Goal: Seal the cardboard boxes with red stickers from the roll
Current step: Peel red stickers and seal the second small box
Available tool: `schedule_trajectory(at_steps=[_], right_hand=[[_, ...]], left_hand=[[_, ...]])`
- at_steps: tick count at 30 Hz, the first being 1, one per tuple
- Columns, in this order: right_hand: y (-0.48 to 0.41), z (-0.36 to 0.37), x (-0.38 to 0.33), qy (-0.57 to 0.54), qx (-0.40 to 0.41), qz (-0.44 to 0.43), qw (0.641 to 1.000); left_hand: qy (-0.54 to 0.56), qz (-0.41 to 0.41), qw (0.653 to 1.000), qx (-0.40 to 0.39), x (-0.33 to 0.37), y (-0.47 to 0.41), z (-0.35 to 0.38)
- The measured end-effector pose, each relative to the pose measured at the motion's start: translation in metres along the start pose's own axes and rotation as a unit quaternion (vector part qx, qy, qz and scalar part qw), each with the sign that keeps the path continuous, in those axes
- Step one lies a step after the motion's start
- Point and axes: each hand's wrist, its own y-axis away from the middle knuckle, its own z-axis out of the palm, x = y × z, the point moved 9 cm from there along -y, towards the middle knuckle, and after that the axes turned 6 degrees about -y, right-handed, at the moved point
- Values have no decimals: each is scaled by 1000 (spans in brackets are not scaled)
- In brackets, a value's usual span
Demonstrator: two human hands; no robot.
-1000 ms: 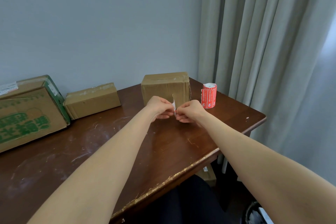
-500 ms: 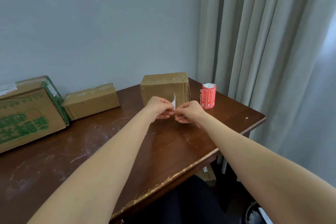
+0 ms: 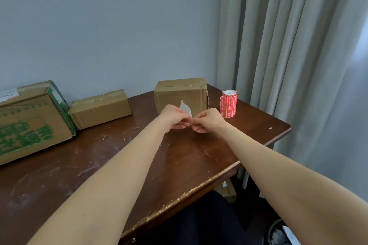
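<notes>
My left hand (image 3: 173, 117) and my right hand (image 3: 207, 122) meet above the table, just in front of a square cardboard box (image 3: 196, 93). Between the fingertips of both hands I pinch a small sticker piece (image 3: 185, 108); its white side faces me and sticks up in a point. Only that white side shows; any red face is hidden. The red sticker roll (image 3: 229, 103) stands upright on the table to the right of the box. A flat cardboard box (image 3: 99, 108) lies further left by the wall.
A large box with green print (image 3: 29, 125) sits at the left end of the scratched brown table (image 3: 139, 165). Grey curtains (image 3: 288, 55) hang to the right. The table's right corner lies near the curtains.
More of the white piece stands up between my fingers now than before. Both hands stay in nearly the same place.
</notes>
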Motion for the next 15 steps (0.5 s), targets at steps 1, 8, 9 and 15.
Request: schedule_trajectory(at_steps=[1,8,9,15], right_hand=[[0,0,0,3,1,-1,1000],[0,1,3,8,10,1,1000],[0,1,3,8,11,4,1000],[1,-1,5,-4,28,20,999]], left_hand=[[0,1,1000,1,0,0,0],[-3,-6,1000,4,-3,-1,0],[-1,-9,1000,3,-4,-1,1],[13,-27,1000,7,-7,-1,2]])
